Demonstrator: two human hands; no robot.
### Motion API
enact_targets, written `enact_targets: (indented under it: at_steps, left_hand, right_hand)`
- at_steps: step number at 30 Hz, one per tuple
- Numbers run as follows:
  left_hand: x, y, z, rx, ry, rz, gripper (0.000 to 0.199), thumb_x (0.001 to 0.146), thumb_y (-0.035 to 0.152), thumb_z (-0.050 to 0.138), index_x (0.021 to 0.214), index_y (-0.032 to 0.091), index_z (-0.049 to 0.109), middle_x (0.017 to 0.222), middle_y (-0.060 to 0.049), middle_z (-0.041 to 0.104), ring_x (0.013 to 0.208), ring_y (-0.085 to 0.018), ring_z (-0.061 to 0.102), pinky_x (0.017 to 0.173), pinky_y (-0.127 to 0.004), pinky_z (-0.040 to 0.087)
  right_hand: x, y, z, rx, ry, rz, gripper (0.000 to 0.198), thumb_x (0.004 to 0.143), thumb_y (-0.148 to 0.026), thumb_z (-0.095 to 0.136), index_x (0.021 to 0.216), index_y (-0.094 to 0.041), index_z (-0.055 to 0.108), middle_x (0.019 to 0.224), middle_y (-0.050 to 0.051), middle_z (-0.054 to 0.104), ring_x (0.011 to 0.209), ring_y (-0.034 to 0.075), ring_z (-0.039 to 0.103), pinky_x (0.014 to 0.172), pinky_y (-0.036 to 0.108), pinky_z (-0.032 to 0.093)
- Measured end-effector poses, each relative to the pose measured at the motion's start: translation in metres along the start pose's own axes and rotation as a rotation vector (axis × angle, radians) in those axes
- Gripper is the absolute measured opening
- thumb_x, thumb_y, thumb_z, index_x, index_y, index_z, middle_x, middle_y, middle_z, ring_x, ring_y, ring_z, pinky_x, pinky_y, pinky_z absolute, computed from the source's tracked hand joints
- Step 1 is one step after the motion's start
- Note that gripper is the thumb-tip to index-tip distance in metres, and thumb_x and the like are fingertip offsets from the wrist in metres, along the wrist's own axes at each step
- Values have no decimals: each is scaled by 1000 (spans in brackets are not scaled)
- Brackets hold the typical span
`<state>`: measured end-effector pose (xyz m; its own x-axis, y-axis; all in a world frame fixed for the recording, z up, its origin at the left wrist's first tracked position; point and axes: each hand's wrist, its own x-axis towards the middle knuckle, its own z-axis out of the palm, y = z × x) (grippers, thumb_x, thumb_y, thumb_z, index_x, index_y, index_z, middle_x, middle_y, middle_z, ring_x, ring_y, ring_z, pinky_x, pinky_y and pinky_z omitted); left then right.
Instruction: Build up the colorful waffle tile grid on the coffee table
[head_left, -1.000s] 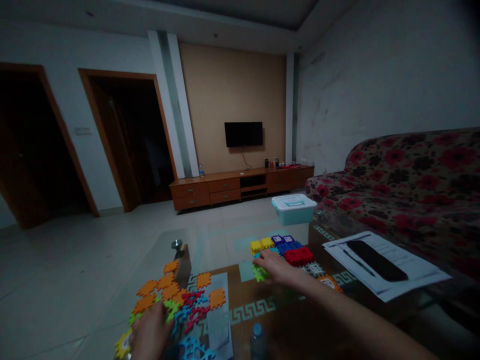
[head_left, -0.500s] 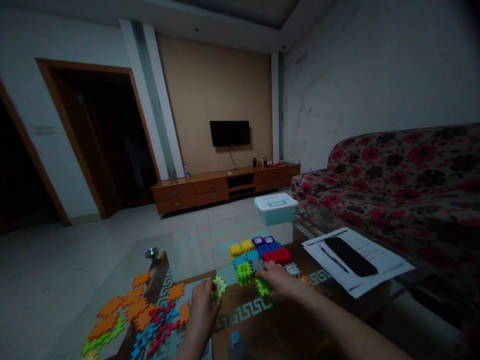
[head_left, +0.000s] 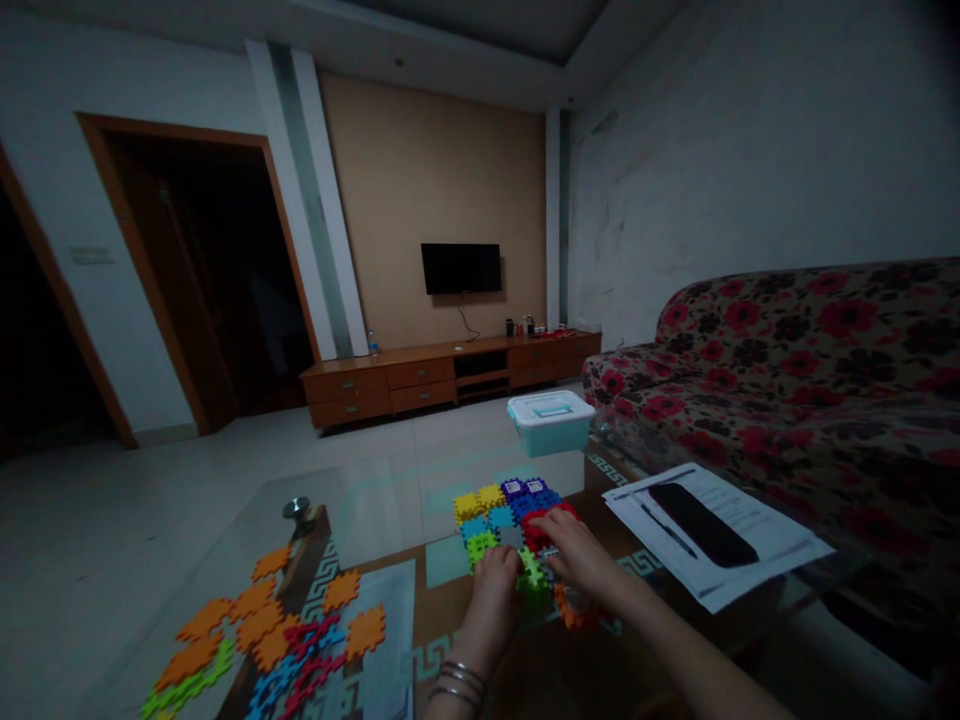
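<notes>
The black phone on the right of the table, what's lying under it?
The black phone lies on a sheet of printed paper, beside a pen. The paper rests on the glass tabletop. The print beneath the phone is covered.

Left hand [head_left: 496, 572] palm down, fingers curled, thin bracelets at its wrist, right hand [head_left: 576, 550] just beside it, fingers spread forward, both bare forearms reaching in from the lower edge, fingertips nearly meeting

Glass-topped desk [head_left: 375, 510] bearing an assembled block of coloured puzzle tiles [head_left: 506, 505], loose orange, red and blue tiles [head_left: 262, 630], a teal lidded box [head_left: 550, 421], and papers [head_left: 742, 560] under a dark phone [head_left: 701, 523].
</notes>
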<state>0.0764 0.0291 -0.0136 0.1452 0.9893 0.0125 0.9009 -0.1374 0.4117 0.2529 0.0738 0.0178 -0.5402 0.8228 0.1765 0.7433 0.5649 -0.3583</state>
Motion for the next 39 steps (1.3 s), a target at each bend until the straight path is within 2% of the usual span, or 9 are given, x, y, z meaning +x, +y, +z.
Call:
enact_targets:
  at_steps: [4, 8, 11, 14, 18, 22, 28, 33, 39]
  left_hand:
    - [5, 8, 1, -21, -48, 28, 36, 76, 22, 61, 112, 23, 57, 122, -10, 59, 120, -30, 48, 101, -46, 36]
    - [-11, 1, -8, -9, 26, 42, 33, 80, 29, 62, 113, 24, 59, 127, -12, 57, 122, -30, 48, 105, -48, 34]
    - [-29, -24, -26, 13, 124, -52, 35, 82, 26, 61, 117, 23, 58, 134, -12, 53, 129, -30, 43, 107, -47, 33]
    - [-54, -62, -54, 58, 322, -261, 40, 84, 16, 55, 123, 20, 55, 140, -12, 50, 134, -28, 40, 110, -45, 31]
    - [-105, -121, -88, 199, 458, -621, 35, 85, 8, 46, 118, 15, 56, 140, -14, 50, 135, -27, 39, 108, -41, 33]
    - [-162, -174, -99, 313, 501, -902, 31, 90, 14, 42, 118, 11, 55, 128, -18, 56, 126, -29, 46, 97, -41, 40]
    - [-204, -232, -93, 366, 530, -1061, 44, 93, 26, 46, 132, 7, 46, 129, -22, 56, 124, -31, 48, 93, -41, 40]
    - [-204, -256, -93, 320, 515, -978, 38, 95, 29, 45, 129, 12, 50, 128, -17, 59, 124, -29, 50, 95, -43, 37]
    - [-204, -256, -95, 189, 569, -945, 22, 90, 20, 52, 111, 19, 59, 117, -9, 66, 118, -25, 54, 94, -40, 34]
  right_hand:
    - [0, 4, 5, 86, -6, -28, 53, 76, -9, 57, 126, -25, 61, 125, 11, 61, 119, 25, 54, 102, 35, 41]
    - [5, 5, 18, 101, -2, -63, 47, 80, -11, 54, 124, -23, 62, 124, 12, 62, 118, 26, 55, 103, 39, 42]
    - [8, -1, 31, 103, 21, -118, 44, 84, -12, 49, 125, -22, 61, 123, 12, 62, 116, 26, 56, 103, 40, 43]
    - [15, -20, 49, 98, 14, -223, 43, 85, -11, 47, 125, -22, 62, 121, 13, 62, 115, 25, 57, 101, 40, 45]
    - [36, -83, 83, 120, -34, -381, 43, 83, -7, 49, 122, -19, 63, 121, 13, 62, 114, 24, 57, 100, 38, 45]
    - [68, -181, 124, 212, -144, -511, 49, 81, -12, 57, 131, -15, 57, 127, 14, 61, 121, 25, 53, 105, 37, 42]
    - [118, -308, 177, 193, -305, -594, 66, 76, -17, 65, 140, -16, 47, 134, 14, 60, 125, 28, 52, 104, 38, 41]
    - [154, -354, 210, 84, -364, -578, 66, 73, -23, 72, 135, -15, 51, 127, 15, 64, 120, 30, 56, 97, 39, 45]
    - [167, -359, 222, 15, -391, -531, 67, 67, -35, 80, 127, -18, 57, 120, 13, 67, 115, 32, 58, 92, 38, 47]
